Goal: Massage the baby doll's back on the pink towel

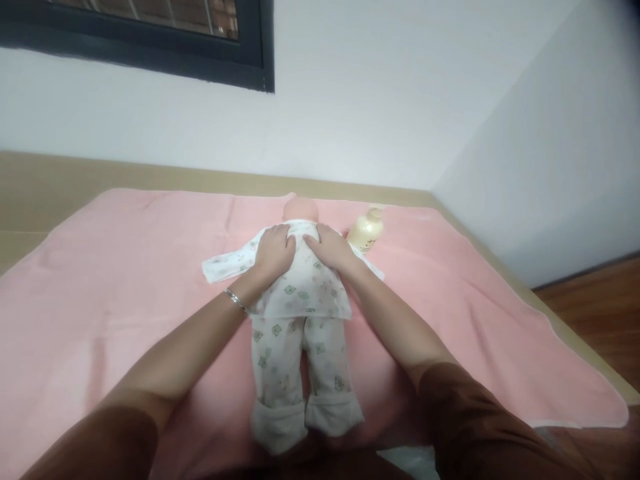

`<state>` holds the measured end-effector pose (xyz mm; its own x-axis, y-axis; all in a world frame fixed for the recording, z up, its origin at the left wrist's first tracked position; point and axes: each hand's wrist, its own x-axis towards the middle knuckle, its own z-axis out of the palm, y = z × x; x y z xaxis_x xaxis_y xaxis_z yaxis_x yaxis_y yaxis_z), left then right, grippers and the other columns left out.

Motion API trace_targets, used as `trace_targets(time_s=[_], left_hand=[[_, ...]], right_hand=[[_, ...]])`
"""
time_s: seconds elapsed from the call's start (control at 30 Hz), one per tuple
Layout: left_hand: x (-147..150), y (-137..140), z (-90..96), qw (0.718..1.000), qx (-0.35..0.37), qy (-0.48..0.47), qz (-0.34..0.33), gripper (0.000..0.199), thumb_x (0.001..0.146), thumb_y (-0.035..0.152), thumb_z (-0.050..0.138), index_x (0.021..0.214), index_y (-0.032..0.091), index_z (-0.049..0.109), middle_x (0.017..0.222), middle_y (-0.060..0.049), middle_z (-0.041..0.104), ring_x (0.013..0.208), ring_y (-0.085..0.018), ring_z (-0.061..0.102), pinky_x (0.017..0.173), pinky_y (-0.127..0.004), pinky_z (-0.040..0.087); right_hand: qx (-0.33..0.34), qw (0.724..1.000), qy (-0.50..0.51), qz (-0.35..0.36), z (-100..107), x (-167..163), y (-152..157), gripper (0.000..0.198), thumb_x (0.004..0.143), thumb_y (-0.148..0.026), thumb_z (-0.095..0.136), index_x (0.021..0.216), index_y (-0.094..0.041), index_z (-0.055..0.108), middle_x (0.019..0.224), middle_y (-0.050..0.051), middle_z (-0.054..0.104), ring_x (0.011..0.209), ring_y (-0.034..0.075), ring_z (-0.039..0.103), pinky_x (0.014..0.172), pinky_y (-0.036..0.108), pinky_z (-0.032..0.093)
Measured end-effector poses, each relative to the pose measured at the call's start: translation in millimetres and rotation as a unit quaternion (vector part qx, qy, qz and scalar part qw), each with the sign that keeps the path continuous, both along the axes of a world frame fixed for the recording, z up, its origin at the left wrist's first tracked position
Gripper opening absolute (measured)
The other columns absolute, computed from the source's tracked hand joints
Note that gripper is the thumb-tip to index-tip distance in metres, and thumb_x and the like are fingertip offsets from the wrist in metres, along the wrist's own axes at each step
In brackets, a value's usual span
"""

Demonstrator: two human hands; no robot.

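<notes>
A baby doll (305, 287) lies on a pink blanket (165, 267), its bald head at the far end and its legs toward me. It wears a white patterned top and matching trousers with turned-up cuffs. My left hand (275, 252) rests on the left shoulder area of the top, fingers stretched out and thumb apart. On the other shoulder area lies my right hand (333, 248), also flat with its thumb spread inward. The doll's face does not show. A pale yellow bottle (367, 229) lies tilted on the blanket, just beyond my right hand.
Under the blanket is a light wooden surface (60, 193) that meets a white wall (350, 120) at the back. A dark-framed window (255, 60) is at the upper left. Beyond the right edge, wooden flooring (595, 300) shows lower down.
</notes>
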<state>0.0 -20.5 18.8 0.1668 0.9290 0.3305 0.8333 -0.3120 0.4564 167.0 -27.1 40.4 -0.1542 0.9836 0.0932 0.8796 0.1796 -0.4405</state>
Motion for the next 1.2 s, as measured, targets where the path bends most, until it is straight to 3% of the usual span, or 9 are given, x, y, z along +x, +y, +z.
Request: trace_targets(time_s=[0.2,0.43,0.67,0.87,1.03,1.2], left_hand=[[-4.5,2.6,3.3,1.000,-0.010,-0.005,-0.016,0.043,0.094,0.026,0.034,0.119,0.009,0.065,0.123,-0.018,0.069,0.118,-0.032,0.061,0.109,-0.048,0.046],[-10.7,6.4,4.2,0.998,-0.017,-0.043,-0.049,0.039,0.093,0.029,0.036,0.110,0.013,0.068,0.116,-0.015,0.072,0.108,-0.028,0.065,0.101,-0.044,0.050],[-14.3,10.3,2.3,0.998,-0.021,-0.040,-0.047,0.043,0.094,0.032,0.036,0.119,0.013,0.066,0.125,-0.015,0.070,0.116,-0.028,0.064,0.106,-0.044,0.048],[-6.7,-5.6,13.9,0.996,-0.036,0.072,-0.037,0.045,0.097,0.027,0.033,0.129,0.008,0.059,0.133,-0.020,0.063,0.127,-0.031,0.057,0.112,-0.048,0.044],[-2.3,-21.7,21.9,0.986,-0.028,0.147,-0.081,0.048,0.097,0.020,0.031,0.137,0.004,0.051,0.142,-0.025,0.054,0.138,-0.033,0.049,0.117,-0.049,0.040],[-2.5,-19.9,26.6,0.987,-0.072,0.129,-0.066,0.052,0.095,0.020,0.032,0.141,0.003,0.049,0.150,-0.024,0.049,0.144,-0.032,0.044,0.121,-0.049,0.036]], right_hand=[[0.021,0.997,-0.070,-0.011,5.4,-7.9,-8.8,0.055,0.105,-0.045,0.030,0.134,-0.005,0.054,0.140,0.023,0.059,0.129,0.031,0.056,0.108,0.041,0.041],[0.060,0.980,-0.187,0.016,18.6,-27.4,-42.5,0.053,0.104,-0.031,0.032,0.134,0.008,0.052,0.135,0.030,0.060,0.131,0.035,0.054,0.111,0.042,0.040],[0.029,0.994,-0.095,0.044,13.8,-18.4,-23.4,0.053,0.104,-0.034,0.032,0.139,0.000,0.050,0.147,0.025,0.054,0.139,0.031,0.048,0.114,0.040,0.038],[0.023,0.998,-0.046,0.033,3.4,-6.3,0.7,0.060,0.105,-0.043,0.029,0.141,0.001,0.048,0.152,0.026,0.048,0.144,0.033,0.042,0.120,0.043,0.031],[-0.015,0.999,-0.031,0.035,6.3,-1.4,4.0,0.067,0.104,-0.047,0.031,0.150,0.001,0.039,0.160,0.025,0.038,0.151,0.033,0.034,0.123,0.044,0.027],[-0.023,0.998,-0.034,0.040,10.9,-2.4,1.4,0.070,0.104,-0.047,0.031,0.153,0.003,0.035,0.162,0.026,0.035,0.153,0.034,0.031,0.124,0.043,0.025]])
